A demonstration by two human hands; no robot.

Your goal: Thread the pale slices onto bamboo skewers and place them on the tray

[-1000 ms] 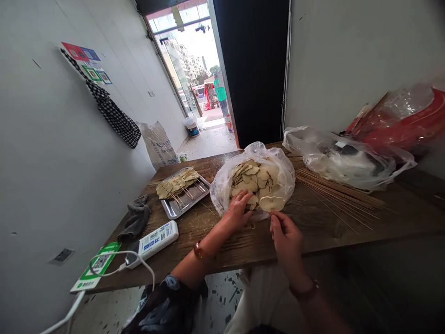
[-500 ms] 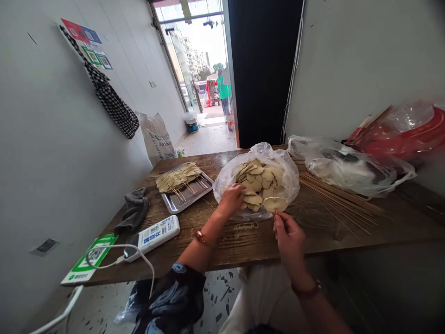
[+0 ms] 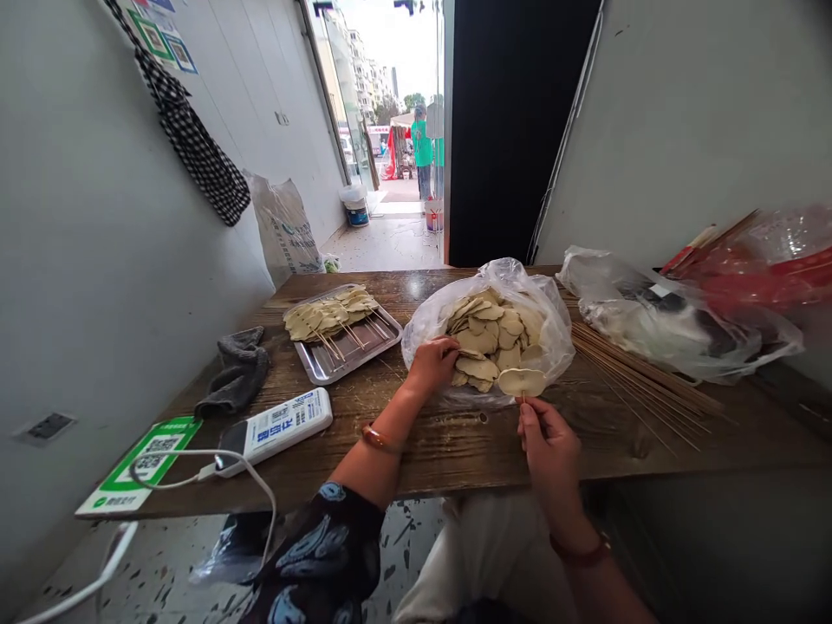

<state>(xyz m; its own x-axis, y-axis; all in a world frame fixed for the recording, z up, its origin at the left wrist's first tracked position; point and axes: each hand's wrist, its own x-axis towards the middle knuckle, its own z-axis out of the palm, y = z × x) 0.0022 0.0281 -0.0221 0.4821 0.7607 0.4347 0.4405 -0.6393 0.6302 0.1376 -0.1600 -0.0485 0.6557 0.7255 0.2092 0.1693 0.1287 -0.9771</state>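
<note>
The right hand (image 3: pixel 554 440) has its fingers pinched on a thin wooden skewer (image 3: pixel 523 395), lower end hidden, bearing a flat beige oval slice (image 3: pixel 522 382) by a clear plastic bag (image 3: pixel 422 322) of similar slices (image 3: pixel 486 333) on the dark-brown wooden worktop (image 3: pixel 471 455). The left hand's (image 3: pixel 432 366) fingers meet those slices; their grip cannot be made out. Red plastic packaging (image 3: pixel 754 293) is cut off at right.

Daylight comes through the glass doorway (image 3: pixel 383 130), bleaching the sky (image 3: pixel 380 35) to near white and leaving a pale glare on the far edge of the wooden table (image 3: pixel 416 284). The metal tray (image 3: pixel 325 371) and the middle plastic bag (image 3: pixel 424 322) catch soft highlights. Shade deepens beneath the table at right, and the black panel (image 3: pixel 513 130) shows almost no detail. Wide-angle distortion tilts the walls (image 3: pixel 58 217); the red plastic packaging (image 3: pixel 767 286) near the right edge looks smeared.
</note>
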